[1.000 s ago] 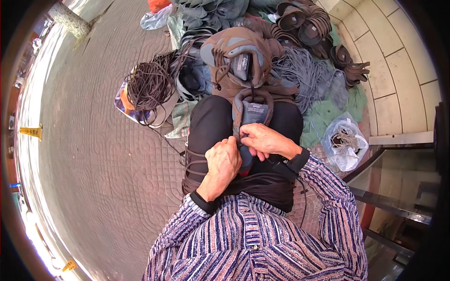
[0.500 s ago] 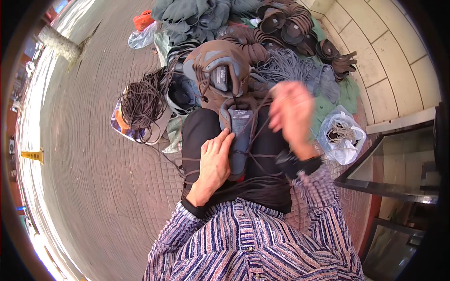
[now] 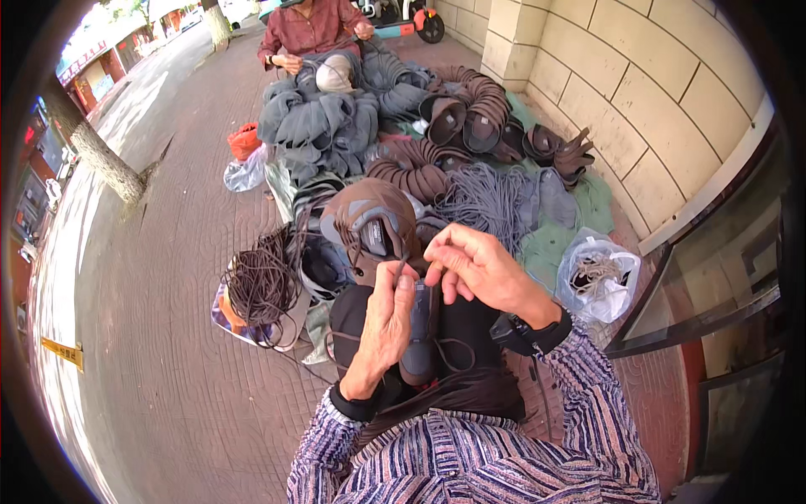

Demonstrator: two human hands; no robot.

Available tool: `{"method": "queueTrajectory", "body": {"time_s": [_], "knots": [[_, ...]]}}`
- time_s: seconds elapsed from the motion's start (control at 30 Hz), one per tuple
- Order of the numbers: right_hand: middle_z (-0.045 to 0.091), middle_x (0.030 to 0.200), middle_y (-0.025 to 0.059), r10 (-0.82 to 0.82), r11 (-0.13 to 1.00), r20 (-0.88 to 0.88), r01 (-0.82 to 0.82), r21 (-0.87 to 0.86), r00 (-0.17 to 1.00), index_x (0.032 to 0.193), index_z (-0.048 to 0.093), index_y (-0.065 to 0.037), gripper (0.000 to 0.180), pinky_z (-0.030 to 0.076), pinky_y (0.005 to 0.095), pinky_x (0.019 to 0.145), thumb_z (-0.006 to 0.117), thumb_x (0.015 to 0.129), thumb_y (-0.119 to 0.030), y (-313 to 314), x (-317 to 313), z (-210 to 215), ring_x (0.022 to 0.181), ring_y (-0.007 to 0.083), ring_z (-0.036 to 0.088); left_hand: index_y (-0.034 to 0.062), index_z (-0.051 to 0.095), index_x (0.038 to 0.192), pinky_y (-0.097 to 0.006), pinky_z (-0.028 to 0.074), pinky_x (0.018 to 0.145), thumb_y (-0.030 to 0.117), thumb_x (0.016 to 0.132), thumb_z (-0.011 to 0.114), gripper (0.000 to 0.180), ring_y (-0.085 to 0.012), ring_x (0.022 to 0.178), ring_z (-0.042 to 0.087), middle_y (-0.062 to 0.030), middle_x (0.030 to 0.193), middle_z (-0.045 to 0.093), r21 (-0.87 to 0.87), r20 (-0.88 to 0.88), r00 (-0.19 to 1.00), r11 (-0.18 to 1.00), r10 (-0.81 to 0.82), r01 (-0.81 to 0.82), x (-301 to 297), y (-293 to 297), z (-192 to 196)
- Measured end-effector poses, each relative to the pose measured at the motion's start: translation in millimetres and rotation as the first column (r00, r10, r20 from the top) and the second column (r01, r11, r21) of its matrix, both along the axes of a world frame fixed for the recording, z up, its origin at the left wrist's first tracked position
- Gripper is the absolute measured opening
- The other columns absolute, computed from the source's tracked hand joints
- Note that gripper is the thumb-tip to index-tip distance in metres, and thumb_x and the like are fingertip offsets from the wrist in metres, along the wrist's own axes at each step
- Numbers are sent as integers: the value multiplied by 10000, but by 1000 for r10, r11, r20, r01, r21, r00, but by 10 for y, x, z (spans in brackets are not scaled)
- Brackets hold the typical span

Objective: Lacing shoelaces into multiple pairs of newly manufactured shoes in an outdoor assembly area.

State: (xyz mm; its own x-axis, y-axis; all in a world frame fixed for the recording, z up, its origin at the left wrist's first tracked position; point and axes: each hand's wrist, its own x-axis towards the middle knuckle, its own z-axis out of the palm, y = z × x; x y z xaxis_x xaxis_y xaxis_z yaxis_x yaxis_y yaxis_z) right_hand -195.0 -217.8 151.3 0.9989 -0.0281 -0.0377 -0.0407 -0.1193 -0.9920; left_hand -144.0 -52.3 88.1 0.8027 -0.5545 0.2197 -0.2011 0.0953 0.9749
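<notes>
A blue-grey and brown shoe upper lies lengthwise between my black-clad knees, its far end partly hidden by my hands. My left hand is closed over it, thumb and forefinger pinching a thin brown shoelace. Just to the right, my right hand is bent in a pinch close to the left fingertips; the lace there is thin and partly covered by the fingers. A loose loop of lace curls beside the upper on my right thigh. Beyond my hands stands a brown and grey shoe upper, with laces hanging at its opening.
A tangled brown lace bundle lies on the left. Grey laces, stacked brown uppers and grey pieces spread ahead. A plastic bag sits right, near a tiled wall. Another person sits at the far side.
My right hand has come down and left from pulling out the lace, meeting my left hand, which has risen off the upper's side. The view has tilted up, bringing the other person into sight.
</notes>
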Motion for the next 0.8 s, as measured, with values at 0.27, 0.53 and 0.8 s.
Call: {"method": "queueTrajectory", "body": {"time_s": [0.27, 0.53, 0.8], "knots": [[565, 806, 28, -47, 943, 438, 184, -276, 898, 984, 688, 25, 207, 453, 234, 546, 688, 843, -127, 60, 76, -191, 543, 84, 536, 40, 514, 956, -224, 358, 571, 279, 1009, 401, 269, -65, 630, 403, 20, 698, 442, -43, 71, 997, 999, 15, -12, -22, -28, 59], [540, 784, 22, -62, 997, 163, 52, 62, 985, 981, 688, 21, 179, 409, 193, 477, 678, 855, -106, 86, 42, -75, 567, 58, 531, 7, 575, 981, -315, 450, 654, 144, 958, 470, 174, -228, 692, 560, -126, 778, 568, 68, 110, 994, 998, -20, 12, -16, -26, 41], [570, 761, 55, -45, 951, 322, 139, -277, 946, 858, 663, 26, 146, 444, 277, 519, 663, 853, -120, 113, 54, -89, 629, 102, 564, 12, 587, 1051, -352, 455, 699, 52, 889, 513, 183, -265, 764, 573, -108, 885, 594, 145, 470, 879, 976, 78, -164, -49, 15, -14]]}}
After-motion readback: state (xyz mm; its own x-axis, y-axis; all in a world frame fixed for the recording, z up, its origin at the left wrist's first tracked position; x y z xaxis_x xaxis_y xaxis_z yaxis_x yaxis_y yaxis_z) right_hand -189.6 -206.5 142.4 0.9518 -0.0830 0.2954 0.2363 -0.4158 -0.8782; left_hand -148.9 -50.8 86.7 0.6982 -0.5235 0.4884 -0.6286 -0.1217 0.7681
